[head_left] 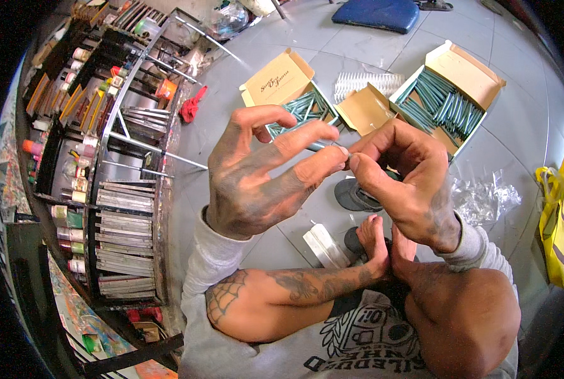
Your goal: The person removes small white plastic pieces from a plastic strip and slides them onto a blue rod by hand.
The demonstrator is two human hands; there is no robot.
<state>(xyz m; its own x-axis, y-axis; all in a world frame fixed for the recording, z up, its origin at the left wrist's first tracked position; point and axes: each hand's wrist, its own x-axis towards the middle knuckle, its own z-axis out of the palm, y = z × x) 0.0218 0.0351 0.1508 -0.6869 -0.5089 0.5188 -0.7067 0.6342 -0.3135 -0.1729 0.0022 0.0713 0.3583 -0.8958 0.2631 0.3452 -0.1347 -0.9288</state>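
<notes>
Grey floor tiles carry two open boxes of green sticks. Above them, left hand and right hand pinch one thin green stick between closed fingers, which hide most of it.

Pale grey square floor tiles. On them: tan cardboard box of teal-green sticks, dark blue cushion, red crumpled rag, bright yellow bag.
</notes>
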